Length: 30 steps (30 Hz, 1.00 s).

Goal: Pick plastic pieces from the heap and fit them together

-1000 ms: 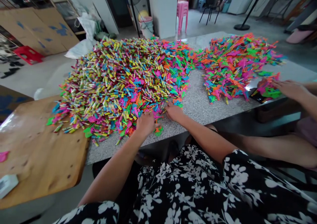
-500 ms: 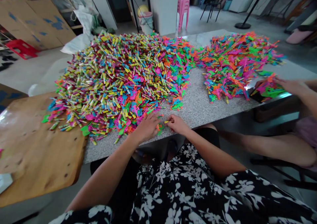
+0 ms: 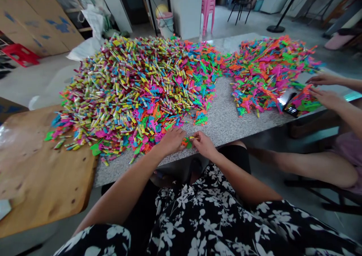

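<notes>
At the table's near edge, my left hand point(image 3: 173, 140) has its fingers curled around small orange and green plastic pieces point(image 3: 186, 143); their exact shape is too small to make out. My right hand point(image 3: 204, 144) pinches a small yellow tube point(image 3: 192, 137) between thumb and forefinger, close beside those pieces. Just beyond my left hand rises a large heap of small wrapped tubes point(image 3: 124, 82), mostly yellow, with pink, blue, green and orange plastic pieces point(image 3: 154, 116) mixed in along its front. My left fingertips are partly hidden behind the hand.
The speckled stone table point(image 3: 223, 112) bears a second heap of bright plastic pieces point(image 3: 263, 71). At the right, a co-worker's hands point(image 3: 325, 92) are over a pile beside a black tray point(image 3: 291, 109). A wooden board point(image 3: 48, 173) adjoins on the left.
My left hand has shifted slightly right with the orange and green pieces, bringing them closer to the yellow tube. The co-worker's second hand has come into view at the right.
</notes>
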Each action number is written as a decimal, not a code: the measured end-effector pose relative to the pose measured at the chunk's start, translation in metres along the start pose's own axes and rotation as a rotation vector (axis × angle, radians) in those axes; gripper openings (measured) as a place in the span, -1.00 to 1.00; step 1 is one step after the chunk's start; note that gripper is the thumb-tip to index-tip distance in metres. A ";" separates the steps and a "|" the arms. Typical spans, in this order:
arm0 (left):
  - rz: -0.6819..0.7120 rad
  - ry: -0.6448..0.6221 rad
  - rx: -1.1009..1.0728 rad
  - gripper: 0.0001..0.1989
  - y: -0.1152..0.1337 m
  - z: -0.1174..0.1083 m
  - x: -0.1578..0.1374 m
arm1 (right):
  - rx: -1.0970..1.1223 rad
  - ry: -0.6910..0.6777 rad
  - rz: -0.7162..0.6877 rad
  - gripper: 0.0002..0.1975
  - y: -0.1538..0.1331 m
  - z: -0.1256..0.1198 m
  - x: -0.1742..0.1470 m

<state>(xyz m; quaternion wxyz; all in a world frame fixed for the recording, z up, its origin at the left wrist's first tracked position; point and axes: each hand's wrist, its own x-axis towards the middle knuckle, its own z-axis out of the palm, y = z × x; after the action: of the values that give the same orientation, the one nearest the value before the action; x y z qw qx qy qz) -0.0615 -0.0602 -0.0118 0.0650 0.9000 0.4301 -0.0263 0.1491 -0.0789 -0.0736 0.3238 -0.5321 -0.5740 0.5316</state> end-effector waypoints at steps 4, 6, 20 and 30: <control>-0.047 -0.045 -0.064 -0.66 -0.007 0.005 0.011 | 0.095 -0.014 0.007 -0.83 0.002 0.000 0.002; -0.055 -0.056 -0.117 -0.67 -0.012 0.009 0.016 | 0.134 -0.029 0.010 -0.84 0.002 -0.001 0.003; -0.046 0.014 -0.492 -0.70 -0.012 -0.002 0.005 | 0.354 -0.123 0.041 -0.66 -0.004 -0.019 0.008; -0.122 -0.017 -0.949 -0.69 -0.012 -0.022 0.006 | 0.375 -0.112 -0.054 -0.58 -0.014 -0.018 0.005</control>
<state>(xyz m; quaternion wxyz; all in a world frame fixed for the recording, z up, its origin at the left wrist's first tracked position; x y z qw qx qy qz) -0.0672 -0.0453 0.0085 0.4708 0.7436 0.4463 0.1620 0.1609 -0.0673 -0.0569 0.3990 -0.4166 -0.4959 0.6491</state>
